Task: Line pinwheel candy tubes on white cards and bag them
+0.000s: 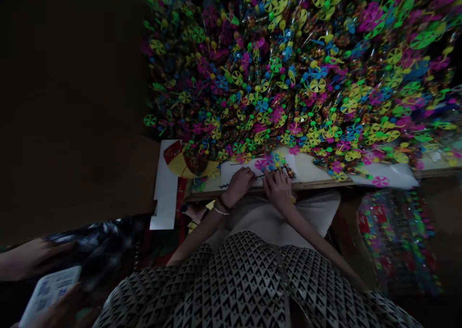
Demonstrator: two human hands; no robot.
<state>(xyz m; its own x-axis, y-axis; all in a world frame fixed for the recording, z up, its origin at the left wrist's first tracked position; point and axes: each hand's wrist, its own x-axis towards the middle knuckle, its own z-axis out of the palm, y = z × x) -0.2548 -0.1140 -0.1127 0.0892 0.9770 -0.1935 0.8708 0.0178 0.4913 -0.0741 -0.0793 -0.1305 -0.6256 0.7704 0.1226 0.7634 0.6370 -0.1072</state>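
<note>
A white printed sheet (231,166) lies near the front edge of the worktable, with dark marks along it. My left hand (241,185) rests at its lower edge, fingers curled together; whatever they may hold is hidden. Just to the right, my right hand (278,188) lies over the sheet, its fingers stretched and slightly apart. Small pink, blue and yellow pinwheel toppers (266,162) sit right beyond its fingertips, and beaded candy tubes partly show beside them. The dim light blurs the fingertips.
A large heap of candy tubes with pinwheel toppers (274,68) covers the table beyond. A yellow-and-red curled strip (187,166) lies left, near a brown cardboard panel (79,116). Packed bags (397,241) stand lower right. Another person's hand (32,258) and a white phone-like object (50,292) are lower left.
</note>
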